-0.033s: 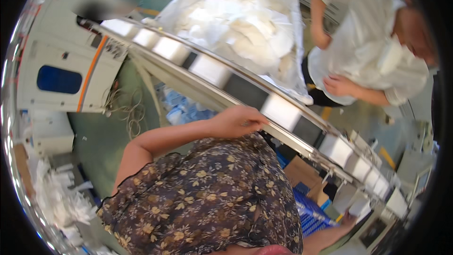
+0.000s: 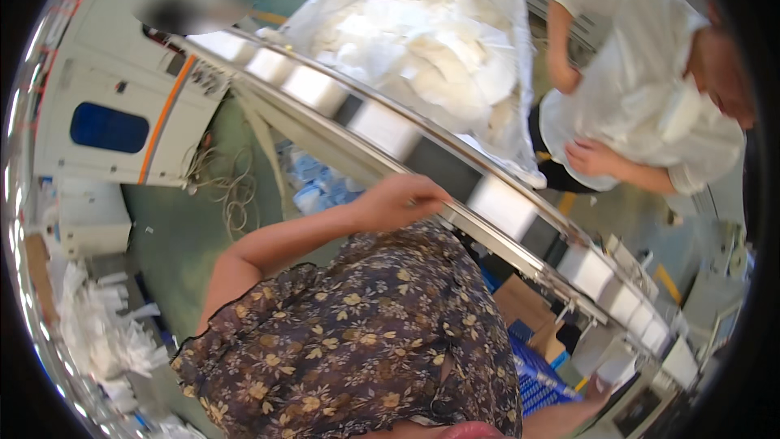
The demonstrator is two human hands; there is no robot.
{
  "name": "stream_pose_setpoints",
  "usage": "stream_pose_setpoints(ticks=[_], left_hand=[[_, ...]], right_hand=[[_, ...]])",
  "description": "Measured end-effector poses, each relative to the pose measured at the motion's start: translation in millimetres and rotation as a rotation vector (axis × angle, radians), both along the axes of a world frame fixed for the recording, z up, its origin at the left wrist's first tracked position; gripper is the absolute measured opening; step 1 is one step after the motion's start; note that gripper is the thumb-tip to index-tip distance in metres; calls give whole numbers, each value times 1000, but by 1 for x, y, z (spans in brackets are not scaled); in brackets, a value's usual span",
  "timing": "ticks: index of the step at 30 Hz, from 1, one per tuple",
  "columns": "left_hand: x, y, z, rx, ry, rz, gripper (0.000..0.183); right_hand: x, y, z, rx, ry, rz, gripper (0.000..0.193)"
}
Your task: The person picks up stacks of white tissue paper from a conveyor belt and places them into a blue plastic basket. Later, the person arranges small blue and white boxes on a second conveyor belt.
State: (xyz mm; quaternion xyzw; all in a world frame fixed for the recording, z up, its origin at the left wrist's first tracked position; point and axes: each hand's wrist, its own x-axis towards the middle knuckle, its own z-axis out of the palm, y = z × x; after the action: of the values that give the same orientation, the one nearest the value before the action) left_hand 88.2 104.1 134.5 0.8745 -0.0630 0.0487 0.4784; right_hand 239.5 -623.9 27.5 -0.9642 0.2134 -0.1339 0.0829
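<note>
A narrow conveyor (image 2: 439, 164) slants from upper left to lower right, carrying a row of white flat packs (image 2: 502, 205) with dark gaps between them. My left hand (image 2: 398, 203) is at its near edge, fingers curled together and fingertips by the metal rail, with nothing visible in them. At the lower right, my right hand (image 2: 597, 394) reaches out beside a pale white item (image 2: 615, 362) near the conveyor's end. Its fingers are small and blurred, so its grip is unclear.
Beyond the conveyor stands a large white-lined bin (image 2: 526, 73) of loose white material. A person in white (image 2: 626, 89) stands to its right. A blue crate (image 2: 540, 378) and cardboard box (image 2: 520, 301) sit below the conveyor. Cables (image 2: 236, 195) lie on the floor left.
My left hand has shifted slightly left and up along the conveyor's near edge. The whole view has moved a little. My right hand stays by the pale item.
</note>
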Motion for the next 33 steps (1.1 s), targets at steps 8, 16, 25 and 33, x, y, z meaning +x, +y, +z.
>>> stream_pose_setpoints(ticks=[8, 16, 25, 33], left_hand=[[-78, 128, -6, -206, -10, 1016, 21], [-8, 297, -1, 854, 188, 975, 73], [119, 74, -149, -108, 948, 354, 73], [126, -60, -179, -329, 1161, 212, 59]], right_hand=[[22, 108, 3, 105, -422, 229, 39], [1, 402, 108, 253, -113, 1654, 39], [-26, 415, 150, 257, -45, 1660, 41], [-54, 407, 106, 413, 61, 1543, 35]])
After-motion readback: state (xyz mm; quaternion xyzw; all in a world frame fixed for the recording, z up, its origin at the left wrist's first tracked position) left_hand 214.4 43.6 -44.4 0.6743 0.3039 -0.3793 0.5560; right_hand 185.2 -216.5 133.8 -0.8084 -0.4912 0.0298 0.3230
